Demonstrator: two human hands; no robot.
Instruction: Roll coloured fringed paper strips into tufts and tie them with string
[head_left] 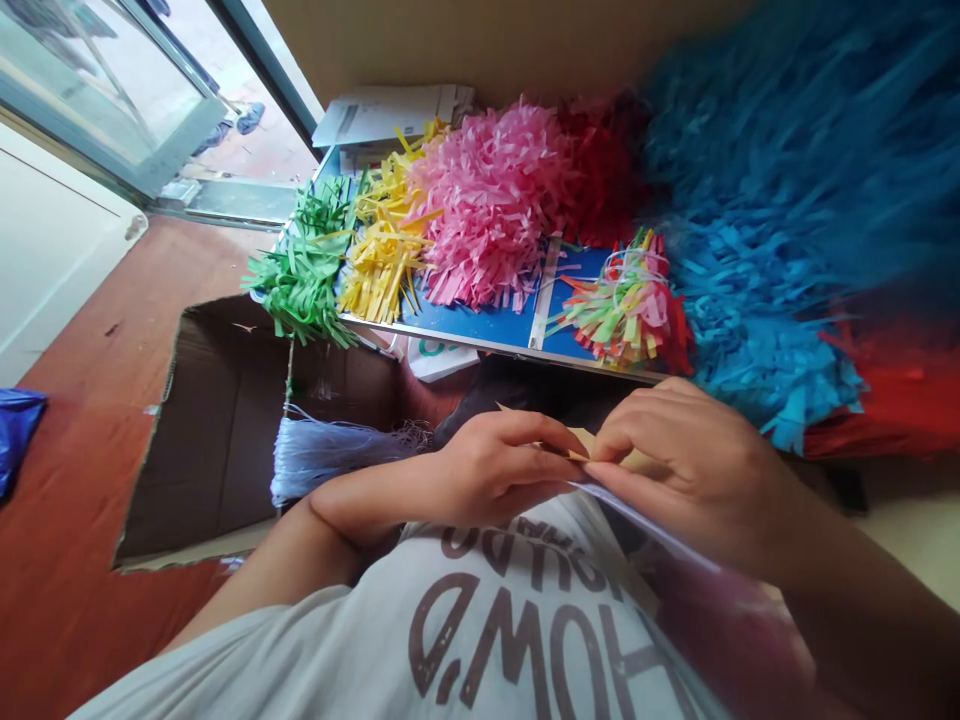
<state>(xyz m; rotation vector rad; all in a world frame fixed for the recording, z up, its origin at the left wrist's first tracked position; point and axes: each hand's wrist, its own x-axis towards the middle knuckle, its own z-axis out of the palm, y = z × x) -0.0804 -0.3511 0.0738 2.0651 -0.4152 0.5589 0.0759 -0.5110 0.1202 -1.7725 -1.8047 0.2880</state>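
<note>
Tan sheet: paper by its look, matt, crisp at the edge. Shirt: soft pale cloth, dull, its lettering flat brown print. Tabletop: smooth blue, slight sheen from where I stand; edge trim metallic. Pink shreds: thin, tissue-like, matt, crinkled. Green shreds, much the same. Yellow shreds: papery, flatter strips. Blue shreds: ruffled, matt; upper part too blurred to judge. Box: brown cardboard, dull, rough-rimmed. White strands: fine, smooth, faintly shiny; plastic or thread, can't tell. Floor: reddish, wood-like, low sheen. Bag: blue plastic, glossy, creased.
</note>
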